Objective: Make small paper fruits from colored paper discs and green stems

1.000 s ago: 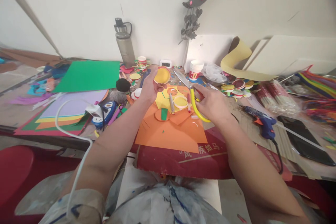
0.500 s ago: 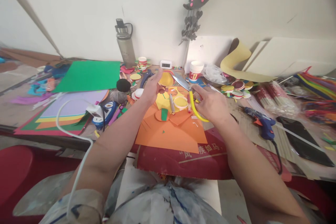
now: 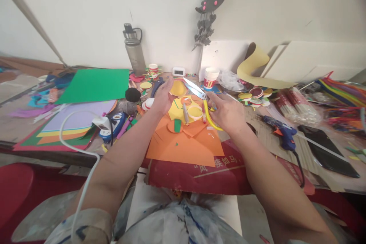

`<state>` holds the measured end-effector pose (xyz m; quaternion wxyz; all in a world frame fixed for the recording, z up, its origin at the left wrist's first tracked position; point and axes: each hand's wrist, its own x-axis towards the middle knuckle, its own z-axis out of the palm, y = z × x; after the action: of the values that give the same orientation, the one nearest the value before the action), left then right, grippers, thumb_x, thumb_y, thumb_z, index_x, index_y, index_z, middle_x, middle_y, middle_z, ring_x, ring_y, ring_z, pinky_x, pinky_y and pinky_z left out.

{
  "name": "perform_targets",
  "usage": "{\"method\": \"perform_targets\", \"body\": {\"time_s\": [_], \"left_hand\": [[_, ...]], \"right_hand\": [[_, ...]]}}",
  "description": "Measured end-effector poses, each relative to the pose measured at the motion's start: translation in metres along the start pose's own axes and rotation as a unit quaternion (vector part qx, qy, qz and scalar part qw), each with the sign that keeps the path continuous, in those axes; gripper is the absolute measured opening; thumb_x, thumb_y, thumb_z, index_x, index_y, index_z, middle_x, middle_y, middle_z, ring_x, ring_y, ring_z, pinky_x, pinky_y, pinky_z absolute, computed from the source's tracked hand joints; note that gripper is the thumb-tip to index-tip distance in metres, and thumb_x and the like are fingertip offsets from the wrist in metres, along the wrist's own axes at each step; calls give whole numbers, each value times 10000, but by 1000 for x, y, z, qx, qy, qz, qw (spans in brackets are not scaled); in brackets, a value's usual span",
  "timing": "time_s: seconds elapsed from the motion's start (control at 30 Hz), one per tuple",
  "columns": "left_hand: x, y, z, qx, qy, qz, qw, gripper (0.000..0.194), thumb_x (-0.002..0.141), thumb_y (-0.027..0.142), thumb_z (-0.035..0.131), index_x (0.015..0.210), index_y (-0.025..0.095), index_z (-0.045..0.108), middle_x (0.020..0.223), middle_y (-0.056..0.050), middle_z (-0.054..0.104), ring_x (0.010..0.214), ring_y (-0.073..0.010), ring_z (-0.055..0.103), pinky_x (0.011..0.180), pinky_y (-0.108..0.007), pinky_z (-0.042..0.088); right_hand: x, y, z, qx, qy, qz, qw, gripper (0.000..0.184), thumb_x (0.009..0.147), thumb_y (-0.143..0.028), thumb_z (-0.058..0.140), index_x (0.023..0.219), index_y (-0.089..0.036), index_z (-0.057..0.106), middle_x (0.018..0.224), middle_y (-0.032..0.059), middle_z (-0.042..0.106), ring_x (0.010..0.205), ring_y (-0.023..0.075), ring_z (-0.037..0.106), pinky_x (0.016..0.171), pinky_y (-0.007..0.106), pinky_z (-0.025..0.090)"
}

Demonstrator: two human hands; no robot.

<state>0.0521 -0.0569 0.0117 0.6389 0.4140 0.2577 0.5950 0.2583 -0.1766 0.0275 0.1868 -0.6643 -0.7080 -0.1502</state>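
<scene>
My left hand [image 3: 163, 97] is closed on the edge of a round yellow paper piece [image 3: 178, 88], raised above the work area. My right hand [image 3: 228, 112] grips scissors [image 3: 208, 113] by their yellow handles. The silver blades point up and left, their tips near the paper piece's right edge; whether they touch it I cannot tell. Below the hands lie orange paper sheets [image 3: 183, 148] and a yellow sheet [image 3: 175, 113]. On these rest a yellow-faced ring [image 3: 195, 113], a marker [image 3: 185, 113] and an orange disc with a green strip [image 3: 177, 125].
A bottle [image 3: 135, 53], a small white clock [image 3: 178, 71] and stacked paper cups [image 3: 211, 77] stand along the wall. Green paper [image 3: 94, 85] and a coloured paper stack [image 3: 77, 120] lie left. A glue gun [image 3: 281, 133] and black phone [image 3: 328, 150] lie right. A white cable [image 3: 94, 167] crosses my left arm.
The view has shifted slightly. The scissor blades sit a little further up and left, still close to the yellow paper piece. Both hands keep their holds.
</scene>
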Motion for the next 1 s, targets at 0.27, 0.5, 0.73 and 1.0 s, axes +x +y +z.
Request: {"method": "perform_targets", "body": {"time_s": [0.27,0.5,0.73,1.0], "left_hand": [[3,0,-3,13,-23,-3,1000,427,857,604,860,893,203,718,998,-78,823,1086,-259,815,812,-290,639],[0,2,0,14,-1,-4,1000,415,869,587,872,844,202,720,882,-44,792,882,-197,795,777,-277,627],[2,-5,-1,39,31,22,998,447,923,641,799,797,228,685,780,-15,739,734,-157,742,672,-243,599],[1,-9,-2,18,31,48,998,397,906,566,834,771,225,681,767,6,702,771,-145,736,721,-248,580]], "right_hand": [[2,1,0,1,-12,-1,1000,480,994,-268,570,1440,-236,746,1121,139,807,991,285,679,677,342,328],[3,-2,-1,1,-33,6,999,508,992,-245,561,1467,-230,739,1126,148,799,1006,285,683,659,339,331],[4,-4,3,11,-23,4,1000,538,972,-183,541,1472,-219,735,1114,155,793,1032,293,679,680,338,367],[6,-1,7,11,-9,-4,1000,502,986,-197,551,1451,-201,740,1093,157,786,1043,303,674,728,346,394]]}}
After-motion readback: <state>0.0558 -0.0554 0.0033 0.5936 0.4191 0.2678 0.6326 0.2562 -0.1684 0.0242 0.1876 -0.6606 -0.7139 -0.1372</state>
